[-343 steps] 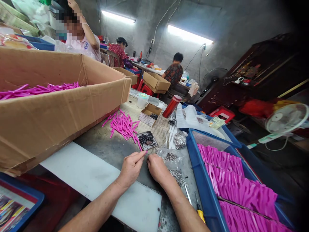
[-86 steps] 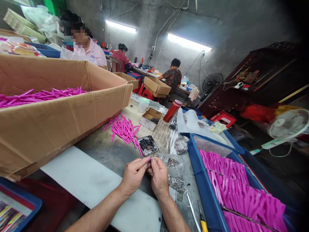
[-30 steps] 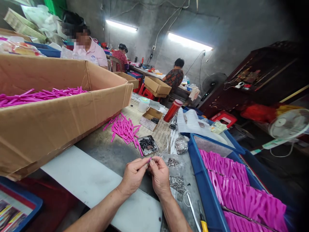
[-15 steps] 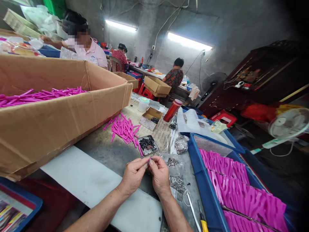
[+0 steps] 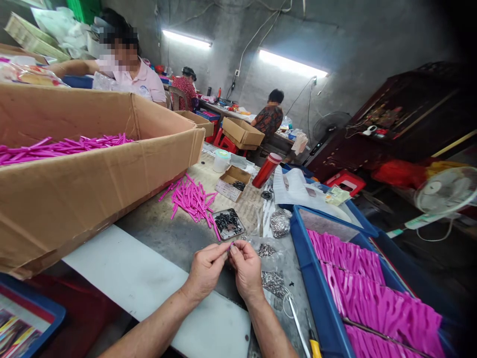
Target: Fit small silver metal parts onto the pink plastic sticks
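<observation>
the left hand [image 5: 204, 271] and the right hand [image 5: 246, 271] meet fingertip to fingertip just above the counter [image 5: 167, 233], over the far edge of a white board [image 5: 149, 278]. both are curled almost shut into pinches. the left hand's thumb and forefinger close on a small pink stick [image 5: 231, 244], of which only the tip shows; the rest is hidden in the fingers. that tip pokes out to the right and a little away from the person, so the long axis seems to run roughly level from the left palm toward the right fingertips. the right hand's thumb and forefinger pinch at that same tip; whether they also hold a part of their own is too small to tell. neither hand is nearer: both touch the stick, one from each side. just beyond lie a tray of dark metal bits [image 5: 228, 223] and, nearer the right hand, a bag of silvery bits [image 5: 265, 249]
</observation>
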The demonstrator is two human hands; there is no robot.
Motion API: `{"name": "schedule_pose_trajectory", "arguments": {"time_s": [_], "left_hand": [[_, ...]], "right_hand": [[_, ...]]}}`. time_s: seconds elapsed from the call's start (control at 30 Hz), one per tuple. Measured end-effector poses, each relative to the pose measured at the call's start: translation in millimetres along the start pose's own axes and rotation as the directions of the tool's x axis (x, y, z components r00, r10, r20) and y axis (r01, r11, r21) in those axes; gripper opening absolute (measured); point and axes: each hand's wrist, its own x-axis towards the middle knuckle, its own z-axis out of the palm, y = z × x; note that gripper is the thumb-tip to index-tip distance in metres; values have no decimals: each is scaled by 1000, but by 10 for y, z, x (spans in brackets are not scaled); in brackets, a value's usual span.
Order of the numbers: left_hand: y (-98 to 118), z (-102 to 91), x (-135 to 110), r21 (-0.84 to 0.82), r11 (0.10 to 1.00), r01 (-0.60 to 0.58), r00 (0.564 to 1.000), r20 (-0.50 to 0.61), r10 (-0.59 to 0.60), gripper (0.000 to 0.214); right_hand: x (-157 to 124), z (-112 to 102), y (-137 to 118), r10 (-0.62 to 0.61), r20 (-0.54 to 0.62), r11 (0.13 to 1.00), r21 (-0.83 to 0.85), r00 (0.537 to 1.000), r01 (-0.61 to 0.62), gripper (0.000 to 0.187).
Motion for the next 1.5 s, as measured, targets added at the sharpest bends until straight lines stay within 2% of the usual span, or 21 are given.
{"name": "schedule_pose_trajectory", "arguments": {"time_s": [0.27,0.53,0.87,1.5], "left_hand": [[-4,8,8,1,1000,3,1000,-7,-3,29],[12,1,1,21,1000,-10,1000,-1,10,27],[-1,5,3,13,1000,2,1000,14,-2,29],[25,-6,2,-1,1000,2,1000,13,-2,29]], "right_hand": [[11,-37,-8,20,-3,999,34,1000,-20,17],[5,-11,-2,30,-5,999,-19,1000,-30,18],[-2,-26,1,42,3,995,88,999,-42,19],[-6,-29,-16,41,5,998,57,999,-41,21]]}}
